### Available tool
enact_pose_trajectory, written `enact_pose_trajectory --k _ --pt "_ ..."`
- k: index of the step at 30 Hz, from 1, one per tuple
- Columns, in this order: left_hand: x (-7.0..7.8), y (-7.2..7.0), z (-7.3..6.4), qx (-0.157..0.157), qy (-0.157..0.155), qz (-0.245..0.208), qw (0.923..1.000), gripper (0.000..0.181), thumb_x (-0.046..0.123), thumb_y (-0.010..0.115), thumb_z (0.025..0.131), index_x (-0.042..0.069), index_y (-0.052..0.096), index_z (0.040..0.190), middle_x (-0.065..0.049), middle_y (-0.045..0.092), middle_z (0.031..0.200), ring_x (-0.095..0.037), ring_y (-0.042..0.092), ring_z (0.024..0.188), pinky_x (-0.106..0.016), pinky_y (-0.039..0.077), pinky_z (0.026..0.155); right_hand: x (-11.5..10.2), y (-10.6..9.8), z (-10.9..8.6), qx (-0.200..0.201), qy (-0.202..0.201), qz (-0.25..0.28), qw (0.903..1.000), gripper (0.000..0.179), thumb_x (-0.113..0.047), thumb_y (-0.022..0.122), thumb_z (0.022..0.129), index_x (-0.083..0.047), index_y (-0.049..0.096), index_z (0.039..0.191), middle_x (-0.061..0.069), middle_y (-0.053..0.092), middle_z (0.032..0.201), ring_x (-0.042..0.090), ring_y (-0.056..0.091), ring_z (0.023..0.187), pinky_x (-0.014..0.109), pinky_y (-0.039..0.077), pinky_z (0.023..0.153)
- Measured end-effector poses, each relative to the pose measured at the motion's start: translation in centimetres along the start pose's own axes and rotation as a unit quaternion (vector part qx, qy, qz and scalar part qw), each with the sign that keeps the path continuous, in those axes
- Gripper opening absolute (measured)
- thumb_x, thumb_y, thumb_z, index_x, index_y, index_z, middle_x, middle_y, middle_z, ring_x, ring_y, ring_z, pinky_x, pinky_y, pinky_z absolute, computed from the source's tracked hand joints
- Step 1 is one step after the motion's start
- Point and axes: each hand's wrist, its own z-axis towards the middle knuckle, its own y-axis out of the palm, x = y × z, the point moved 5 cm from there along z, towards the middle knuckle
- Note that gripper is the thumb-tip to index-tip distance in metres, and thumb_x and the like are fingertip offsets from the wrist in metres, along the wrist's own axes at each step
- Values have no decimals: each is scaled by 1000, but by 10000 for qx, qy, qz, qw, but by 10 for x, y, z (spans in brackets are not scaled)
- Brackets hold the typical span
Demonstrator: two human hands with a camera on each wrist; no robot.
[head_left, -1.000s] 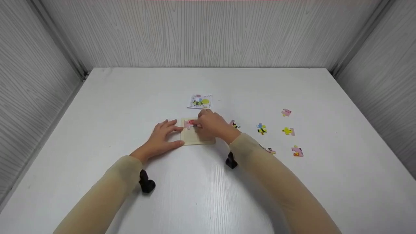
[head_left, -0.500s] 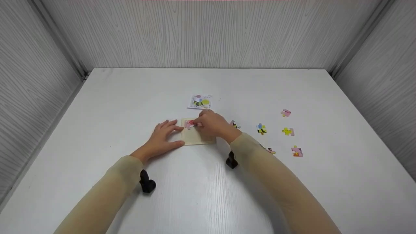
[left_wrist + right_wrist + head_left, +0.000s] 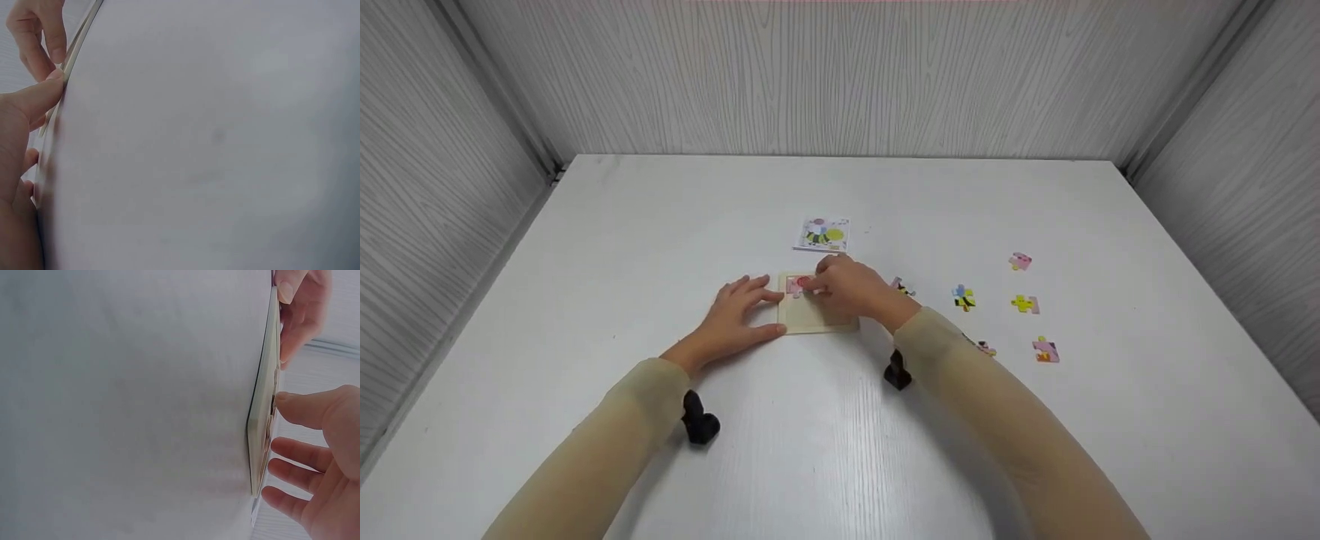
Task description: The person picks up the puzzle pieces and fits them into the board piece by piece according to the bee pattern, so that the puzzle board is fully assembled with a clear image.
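Cream tray point(image 3: 810, 318) at the left hand point(image 3: 727, 316) and the right hand point(image 3: 853, 288)

The left hand is loose, with its fingers apart. Its thumb and pointer finger touch the left edge of the tray. The right hand is over the tray, with its fingertips at a pink piece point(image 3: 795, 287) that has a red spot. That piece is in the tray's far left corner, between the two hands. I cannot tell if the right hand pinches it or just presses.

A white card point(image 3: 823, 234) with a bee on it lies just past the right hand. A stripy piece point(image 3: 903, 287) is right beside the right hand, partly hidden. More to the right of that hand are a blue and yellow piece point(image 3: 964, 298), then a yellow piece point(image 3: 1024, 303), with a small pink and red piece point(image 3: 1020, 260) past it and an orange and pink piece point(image 3: 1045, 350) nearer the person. One half-hidden piece point(image 3: 985, 348) peeks out by the right sleeve point(image 3: 1009, 412). All these pieces lie on the white tabletop point(image 3: 787, 450).
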Motion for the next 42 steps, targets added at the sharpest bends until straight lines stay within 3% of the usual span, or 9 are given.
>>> enact_pose_trajectory --k 9,19,36,42 --pt "-2 0 0 20 50 47 10000 54 45 66 83 15 56 126 -11 30 149 -35 13 138 -53 3 109 -1 -2 -1 151 -141 -68 9998 29 -18 57 93 -21 64 122 7 56 123 22 50 111 34 43 94" --pt "-1 -2 1 15 -4 66 10000 53 47 65 83 16 57 126 -9 31 149 -35 14 138 -53 3 109 5 -4 2 176 151 -27 9997 26 -20 59 92 -20 68 116 5 56 121 20 50 111 36 42 94" --pt "0 0 0 -58 -67 108 9999 53 47 65 83 17 56 126 -8 29 150 -33 12 139 -52 3 109 4 -6 3 298 -262 -120 9991 28 -17 59 92 -21 66 119 6 57 121 22 50 110 36 42 95" --pt "0 0 0 66 -23 12 10000 52 43 67 82 15 58 124 -10 32 148 -35 14 138 -53 8 108 6 -1 4 49 -91 -135 9999 34 -20 55 94 -21 58 127 8 53 125 23 46 115 36 40 97"
